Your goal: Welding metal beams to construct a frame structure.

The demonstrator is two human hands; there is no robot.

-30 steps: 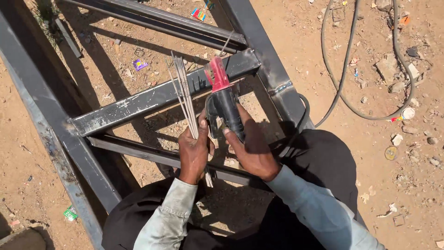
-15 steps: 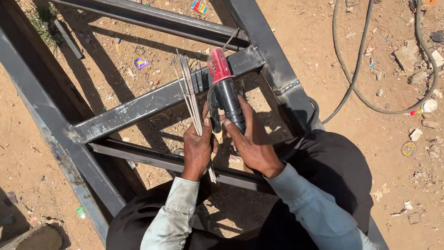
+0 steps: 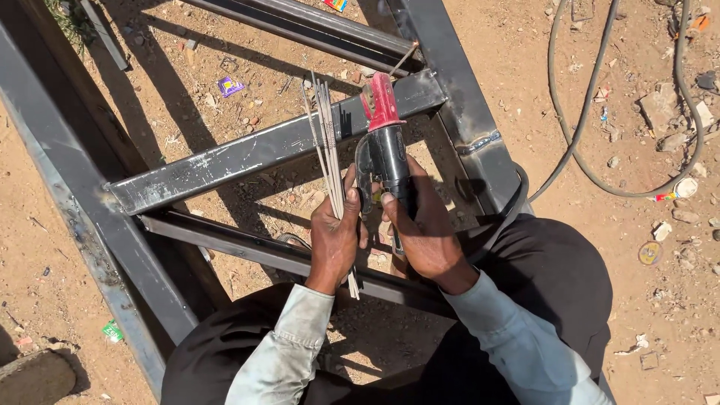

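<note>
my left hand [image 3: 334, 236] gripping bundle of rods [image 3: 328, 142] | my right hand [image 3: 426, 225] wrapped round black-red welding holder [image 3: 386, 142] | over steel frame [image 3: 247, 157]

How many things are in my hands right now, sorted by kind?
Bundle of welding rods, in left hand: 1; single rods too close to count
Electrode holder, red head, black grip, in right hand: 1
Total: 2

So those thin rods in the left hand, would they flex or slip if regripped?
The rods look long and thin, so probably springy. They fan apart above the left hand, so one could slide out. Being round, loose ones would likely roll.
</note>
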